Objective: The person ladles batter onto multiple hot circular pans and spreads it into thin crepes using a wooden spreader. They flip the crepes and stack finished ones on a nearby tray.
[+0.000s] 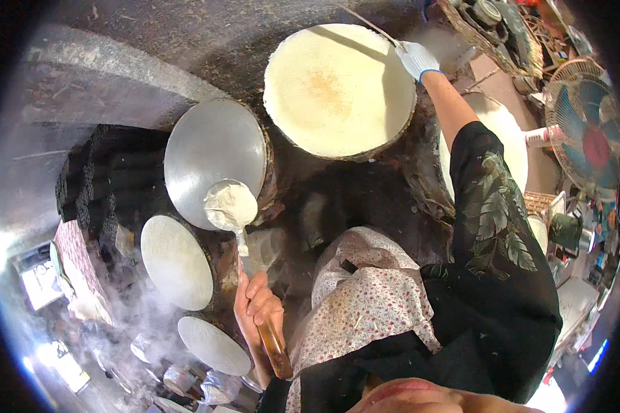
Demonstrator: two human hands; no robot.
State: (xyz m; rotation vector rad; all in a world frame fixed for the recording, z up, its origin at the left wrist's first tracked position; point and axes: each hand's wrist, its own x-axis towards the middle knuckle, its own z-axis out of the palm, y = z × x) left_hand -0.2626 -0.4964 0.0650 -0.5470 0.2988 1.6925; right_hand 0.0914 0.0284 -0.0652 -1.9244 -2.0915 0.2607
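My left hand (258, 303) grips the wooden handle of a ladle (231, 205) heaped with pale batter, held over the lower edge of a bare round grey griddle (203, 151). At the top centre, my right hand (419, 60), in a white knit glove, is closed on a thin stick (365, 23) at the right rim of a large round griddle. That griddle is covered by a pale yellow crepe (327, 103), lightly browned in its middle, with the stick's shadow across it.
More pale rounds (176, 261) (213, 344) lie at lower left amid steam. Another covered griddle (499, 155) is partly behind my right arm. An electric fan (585, 131) stands at the right, below a cluttered basket (503, 31). A floral apron (365, 296) covers my front.
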